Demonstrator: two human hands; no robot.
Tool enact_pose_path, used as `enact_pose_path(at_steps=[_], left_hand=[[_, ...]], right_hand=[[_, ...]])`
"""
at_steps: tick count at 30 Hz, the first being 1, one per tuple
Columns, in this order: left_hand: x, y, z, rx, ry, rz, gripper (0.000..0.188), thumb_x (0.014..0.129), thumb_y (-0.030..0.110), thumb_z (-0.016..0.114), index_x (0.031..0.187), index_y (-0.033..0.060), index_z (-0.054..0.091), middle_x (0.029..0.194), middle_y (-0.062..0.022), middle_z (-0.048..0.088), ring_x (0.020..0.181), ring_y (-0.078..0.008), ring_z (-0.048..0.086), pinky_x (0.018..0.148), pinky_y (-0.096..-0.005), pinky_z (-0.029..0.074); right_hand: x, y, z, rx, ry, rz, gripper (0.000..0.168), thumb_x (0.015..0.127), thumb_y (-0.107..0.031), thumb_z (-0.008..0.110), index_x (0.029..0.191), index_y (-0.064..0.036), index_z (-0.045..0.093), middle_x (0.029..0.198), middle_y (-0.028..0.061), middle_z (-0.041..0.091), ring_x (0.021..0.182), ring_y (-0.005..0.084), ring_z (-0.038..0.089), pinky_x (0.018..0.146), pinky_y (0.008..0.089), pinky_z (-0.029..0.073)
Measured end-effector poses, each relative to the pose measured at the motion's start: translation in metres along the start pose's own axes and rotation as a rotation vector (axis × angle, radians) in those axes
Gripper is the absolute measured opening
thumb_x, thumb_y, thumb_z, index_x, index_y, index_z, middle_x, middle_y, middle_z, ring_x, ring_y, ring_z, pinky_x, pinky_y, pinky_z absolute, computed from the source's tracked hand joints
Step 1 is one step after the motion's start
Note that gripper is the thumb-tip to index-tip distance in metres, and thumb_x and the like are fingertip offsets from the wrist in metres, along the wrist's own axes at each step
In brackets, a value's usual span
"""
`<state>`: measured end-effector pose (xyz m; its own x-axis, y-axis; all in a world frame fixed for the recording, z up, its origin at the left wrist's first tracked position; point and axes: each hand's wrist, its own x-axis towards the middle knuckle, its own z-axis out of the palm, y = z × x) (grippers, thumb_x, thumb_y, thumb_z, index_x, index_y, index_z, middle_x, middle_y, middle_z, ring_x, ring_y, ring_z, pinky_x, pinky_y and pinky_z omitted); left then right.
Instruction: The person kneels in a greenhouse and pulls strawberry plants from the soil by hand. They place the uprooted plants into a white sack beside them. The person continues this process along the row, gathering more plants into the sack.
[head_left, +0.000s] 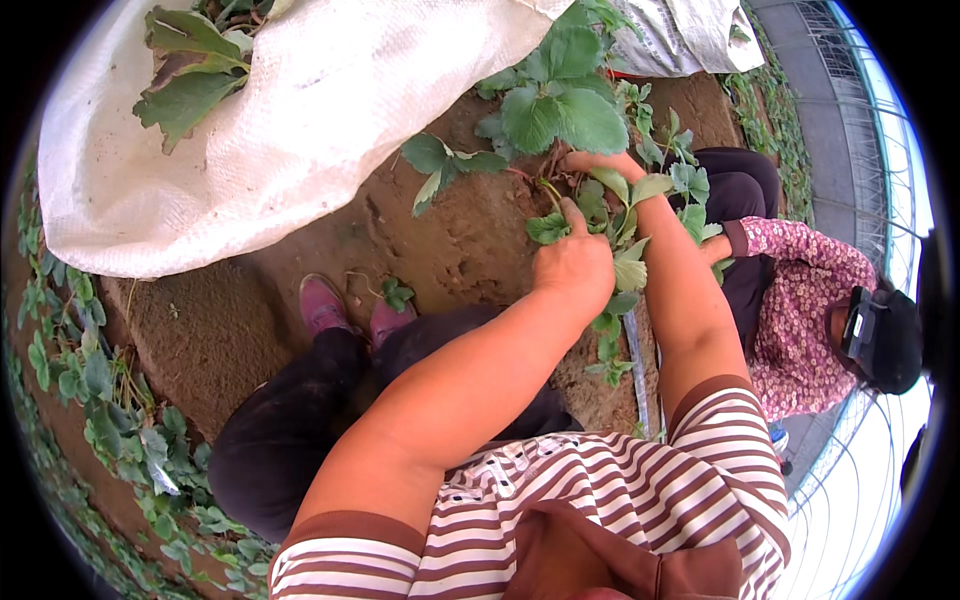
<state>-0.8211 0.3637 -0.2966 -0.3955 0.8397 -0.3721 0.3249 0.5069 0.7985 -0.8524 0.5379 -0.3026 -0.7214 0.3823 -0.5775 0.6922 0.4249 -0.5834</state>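
My left hand (576, 259) reaches in among the leaves of a strawberry plant (562, 112). One finger points up beside a yellow-green stem (551, 187); the other fingers are curled and mostly hidden from me. Beyond it, my right hand (607, 163) is at the base of the same plant, where brown and reddish stems meet the soil. Its fingertips go out of sight behind stems and leaves, so its grip does not show. Pale, drooping leaves (630, 270) hang between my two forearms.
A white woven sack (300, 135) with cut leaves (187, 75) fills the upper left. Another sack (682, 37) lies at the top right. A person in a flowered top (810, 315) crouches close on the right. Soil (420, 225) and plant rows (112, 420) surround my shoes (326, 304).
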Motion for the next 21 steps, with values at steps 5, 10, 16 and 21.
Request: enact_pose_path(at_steps=[5, 10, 16, 21], left_hand=[[0.0, -0.001, 0.003, 0.025, 0.01, 0.033, 0.025, 0.082, 0.009, 0.051, 0.101, 0.0002, 0.064, 0.142, -0.0364, 0.026, 0.092, -0.0416, 0.065, 0.084, -0.0453, 0.052], [0.001, -0.003, 0.005, 0.029, 0.012, 0.044, 0.025, 0.082, 0.009, 0.051, 0.101, -0.0002, 0.064, 0.141, -0.036, 0.028, 0.091, -0.0422, 0.065, 0.083, -0.0452, 0.052], [0.001, 0.0, 0.005, 0.017, -0.024, 0.06, 0.026, 0.083, 0.009, 0.05, 0.103, -0.0007, 0.064, 0.139, -0.0341, 0.033, 0.094, -0.0406, 0.065, 0.083, -0.0453, 0.052], [0.002, 0.002, 0.003, 0.016, -0.069, 0.05, 0.027, 0.084, 0.009, 0.049, 0.104, -0.0004, 0.063, 0.138, -0.0323, 0.035, 0.094, -0.0399, 0.065, 0.083, -0.0458, 0.052]], right_hand=[[0.028, -0.001, -0.002, -0.112, -0.277, -0.234, 0.034, 0.069, -0.012, 0.075, 0.101, -0.004, 0.07, 0.096, 0.004, 0.07, 0.087, 0.0116, 0.062, 0.079, 0.0288, 0.051], [0.044, 0.003, 0.0, -0.186, -0.316, 0.018, 0.035, 0.068, -0.021, 0.078, 0.099, -0.006, 0.072, 0.091, 0.0031, 0.071, 0.083, 0.0129, 0.062, 0.08, 0.0276, 0.049], [0.041, -0.028, 0.015, -0.514, -0.352, 0.047, 0.042, 0.067, -0.033, 0.08, 0.098, -0.006, 0.07, 0.087, 0.0081, 0.069, 0.081, 0.0192, 0.062, 0.077, 0.0346, 0.048], [0.056, -0.026, 0.023, -0.791, -0.447, -0.054, 0.054, 0.063, -0.043, 0.081, 0.099, -0.004, 0.069, 0.089, 0.014, 0.069, 0.086, 0.0265, 0.063, 0.082, 0.0372, 0.047]])
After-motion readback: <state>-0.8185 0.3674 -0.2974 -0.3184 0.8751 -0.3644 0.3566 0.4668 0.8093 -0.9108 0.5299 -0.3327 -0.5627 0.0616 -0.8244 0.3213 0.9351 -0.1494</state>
